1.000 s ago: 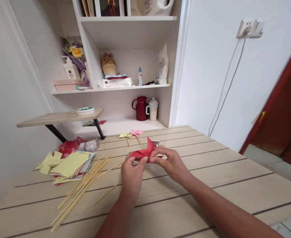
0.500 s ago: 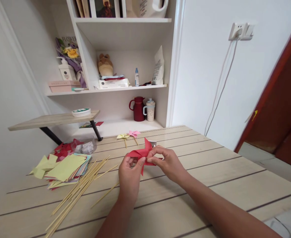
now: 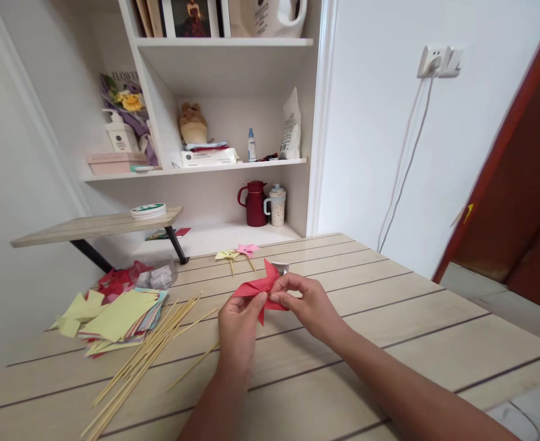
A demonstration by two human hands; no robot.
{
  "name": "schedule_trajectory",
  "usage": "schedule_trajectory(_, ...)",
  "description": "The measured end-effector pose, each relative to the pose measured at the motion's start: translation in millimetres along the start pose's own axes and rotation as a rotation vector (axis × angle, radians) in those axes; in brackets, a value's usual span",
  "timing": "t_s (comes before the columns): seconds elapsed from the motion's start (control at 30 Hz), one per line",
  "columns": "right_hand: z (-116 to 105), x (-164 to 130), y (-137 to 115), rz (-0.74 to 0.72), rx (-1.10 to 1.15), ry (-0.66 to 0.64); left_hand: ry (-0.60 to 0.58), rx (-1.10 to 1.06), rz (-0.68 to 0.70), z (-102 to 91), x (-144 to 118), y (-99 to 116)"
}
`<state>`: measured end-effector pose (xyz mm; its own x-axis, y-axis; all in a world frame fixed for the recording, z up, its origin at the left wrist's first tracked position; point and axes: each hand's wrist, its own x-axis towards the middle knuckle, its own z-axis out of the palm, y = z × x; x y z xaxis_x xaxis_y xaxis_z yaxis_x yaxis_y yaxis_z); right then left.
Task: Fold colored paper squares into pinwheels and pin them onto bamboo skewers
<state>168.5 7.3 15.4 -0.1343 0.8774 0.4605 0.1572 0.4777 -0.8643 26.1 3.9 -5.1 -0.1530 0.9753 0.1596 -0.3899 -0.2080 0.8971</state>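
A red paper pinwheel [image 3: 254,286] is held above the middle of the table between both hands. My left hand [image 3: 238,324] is closed on its left side, thumb on top near the centre. With thumb and index finger, my right hand [image 3: 304,303] pinches at the pinwheel's centre; whether something small is between those fingertips is hidden. Behind my right fingers, part of a grey-white object [image 3: 281,267] shows on the table. A single wooden stick [image 3: 191,367] lies just left of my left hand.
Several bamboo sticks [image 3: 145,361] lie left, beside a stack of coloured paper [image 3: 120,315] and a clear plastic box [image 3: 159,275]. Yellow [image 3: 227,255] and pink [image 3: 247,250] pinwheels on sticks rest at the table's back. A small raised shelf [image 3: 95,225] stands back left.
The view has shifted slightly. Both hands keep their grip on the red pinwheel, which has turned or tilted a little; nothing has been let go.
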Motion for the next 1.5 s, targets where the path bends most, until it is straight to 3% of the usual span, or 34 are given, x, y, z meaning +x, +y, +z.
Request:
schedule_trajectory(0.43, 10, -3, 0, 0.056, 0.104, 0.106, 0.073, -0.001, 0.024, 1.4, 1, -1)
schedule_trajectory(0.77, 12, -4, 6, 0.091, 0.168, 0.126, 0.118, 0.149, 0.078, -2.2, 3, -4)
schedule_trajectory(1.0, 14, -2, 3, 0.098, 0.294, 0.036, 0.116, 0.219, 0.158, -2.2, 3, -3)
schedule_trajectory(1.5, 10, -3, 2, -0.025, 0.125, 0.056, 0.088, 0.299, 0.237, -0.3, -2, 4)
